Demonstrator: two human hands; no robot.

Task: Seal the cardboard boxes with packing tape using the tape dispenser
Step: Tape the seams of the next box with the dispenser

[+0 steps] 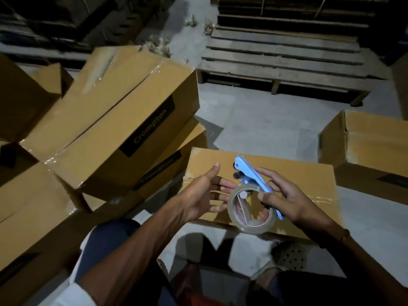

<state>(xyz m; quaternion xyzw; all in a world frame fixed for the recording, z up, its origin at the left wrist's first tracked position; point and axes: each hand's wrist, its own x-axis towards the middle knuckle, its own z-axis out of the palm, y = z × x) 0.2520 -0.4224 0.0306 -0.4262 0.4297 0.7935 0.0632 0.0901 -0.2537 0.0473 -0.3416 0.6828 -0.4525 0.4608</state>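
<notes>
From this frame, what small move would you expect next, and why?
Probably the left hand pinches the tape's free end. The right hand holds the blue tape dispenser with its clear roll above the box, and the left hand is open right beside the roll, gripping nothing.

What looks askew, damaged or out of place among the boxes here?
The large Crompton box on the left lies tilted, propped on another box instead of sitting flat, and the tape along its top looks wrinkled. Loose debris is scattered on the floor behind it. The box under the tape dispenser sits flat.
</notes>
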